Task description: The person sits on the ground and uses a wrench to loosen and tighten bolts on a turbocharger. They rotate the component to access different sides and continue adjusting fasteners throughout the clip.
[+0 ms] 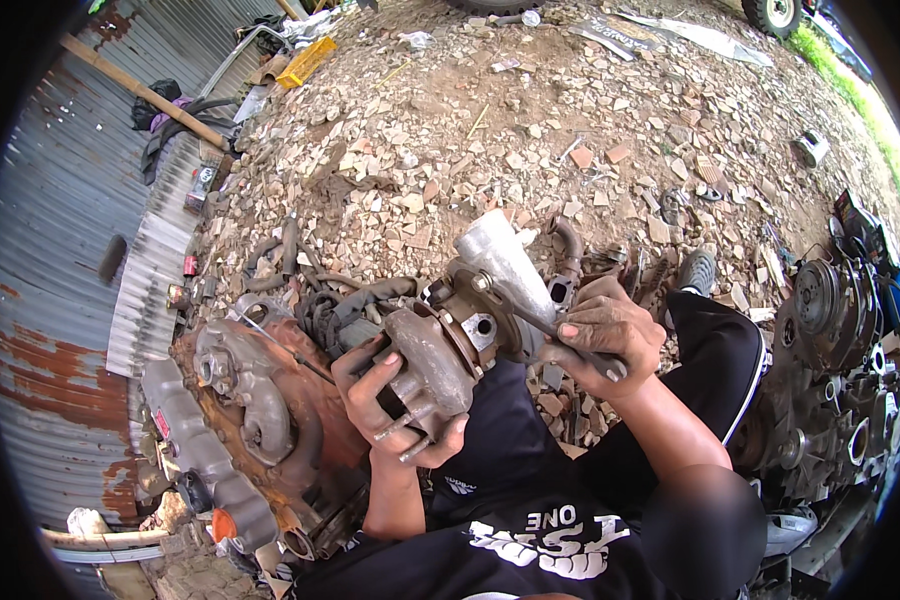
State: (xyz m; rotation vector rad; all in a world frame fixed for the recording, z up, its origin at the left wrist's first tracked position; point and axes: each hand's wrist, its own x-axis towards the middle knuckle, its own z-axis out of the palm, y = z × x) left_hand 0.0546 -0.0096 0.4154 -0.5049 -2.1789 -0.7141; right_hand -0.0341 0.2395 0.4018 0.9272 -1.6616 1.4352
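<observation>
A turbocharger [425, 365] is held up in front of my lap, its rusty brown housing on the left and a silvery pipe-like outlet [500, 250] pointing away from me. My left hand [375, 400] is closed around the brown housing from below, with fingers between its studs. In my right hand [615, 325] is a dark metal wrench [532, 318], gripped near its near end. The wrench's far end meets a bolt [482, 282] on the turbocharger's middle; how it seats there is hard to see.
Left of me lie a grey ribbed engine cover [205, 445] and a cast manifold [265, 415]. Dark hoses [335, 315] and a rusty elbow pipe [567, 245] sit ahead. An engine [840, 400] stands at right. A corrugated metal wall [60, 300] borders the rubble-strewn ground [420, 150].
</observation>
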